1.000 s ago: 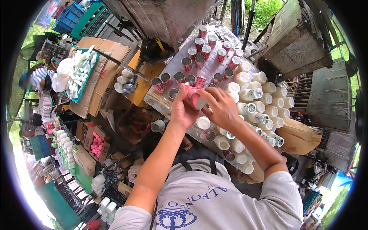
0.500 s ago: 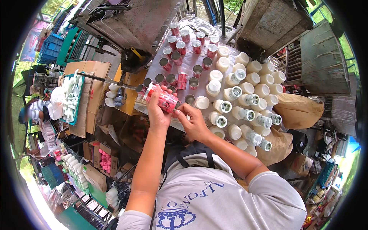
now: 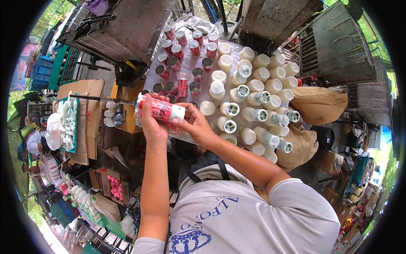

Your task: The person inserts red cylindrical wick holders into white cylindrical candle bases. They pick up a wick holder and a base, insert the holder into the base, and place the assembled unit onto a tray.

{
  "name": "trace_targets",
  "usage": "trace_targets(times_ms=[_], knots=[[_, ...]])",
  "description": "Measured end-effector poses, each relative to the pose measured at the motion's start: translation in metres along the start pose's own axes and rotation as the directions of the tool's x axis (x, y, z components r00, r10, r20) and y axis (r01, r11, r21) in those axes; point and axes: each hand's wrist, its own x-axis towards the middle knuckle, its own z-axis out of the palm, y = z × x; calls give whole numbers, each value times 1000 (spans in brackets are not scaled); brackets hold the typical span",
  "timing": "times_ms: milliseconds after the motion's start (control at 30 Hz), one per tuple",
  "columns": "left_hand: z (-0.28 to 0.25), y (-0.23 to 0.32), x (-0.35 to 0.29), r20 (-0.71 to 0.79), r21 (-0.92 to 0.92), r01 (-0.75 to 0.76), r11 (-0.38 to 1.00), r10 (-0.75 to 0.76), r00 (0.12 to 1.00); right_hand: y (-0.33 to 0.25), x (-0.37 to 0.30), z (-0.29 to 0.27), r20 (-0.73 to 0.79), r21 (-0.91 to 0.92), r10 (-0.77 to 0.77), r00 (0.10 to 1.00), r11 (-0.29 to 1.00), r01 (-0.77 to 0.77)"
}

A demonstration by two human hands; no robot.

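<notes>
My left hand (image 3: 154, 127) is wrapped round a red printed can (image 3: 158, 109) lying on its side. A short white cylinder (image 3: 178, 112) sticks out of the can's right end. My right hand (image 3: 196, 126) is closed round this white piece, thumb below and fingers behind it. The can's left end is by the tip of a long dark metal rod (image 3: 105, 100); I cannot tell whether they touch. Beyond my hands, several open red cans (image 3: 182, 88) stand on a silvery table (image 3: 148, 79). A whitish, translucent jar (image 3: 207, 108) stands just past my right hand.
Rows of whitish jars (image 3: 272, 86) fill the table's right side, some topped with clear cups (image 3: 253, 114). Brown paper bags (image 3: 317, 103) lie beyond them. At left are cardboard sheets (image 3: 94, 122) and a green tray (image 3: 74, 127) of white pieces. A box holds pink balls (image 3: 114, 187).
The can has swung level, and a white cylinder now shows at its right end. My right hand has come up from the can's lower end to that cylinder. The whole view has shifted slightly.
</notes>
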Motion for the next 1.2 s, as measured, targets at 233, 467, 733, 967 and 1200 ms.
trace_targets(times_ms=[233, 467, 733, 967, 1200], knots=[[-32, 52, 39, -99, -176, -89, 980, 73, 992, 0, -24, -22, 43, 277, 118, 992, 953, -125], [-56, 27, 31, -109, -287, 104, 952, -140, 984, -13, -34, -32, 395, 596, 140, 908, 714, -369], [-68, 25, 24, -80, -263, 115, 958, -140, 987, -24, -34, -34, 461, 364, 106, 881, 883, -296], [-86, 29, 17, -102, -306, 96, 947, -134, 986, -96, -29, -50, -8, -438, 16, 1000, 899, -18], [-88, 27, -1, -5, -441, 204, 874, -229, 973, -153, -25, -30, -64, -996, -189, 980, -54, -76]])
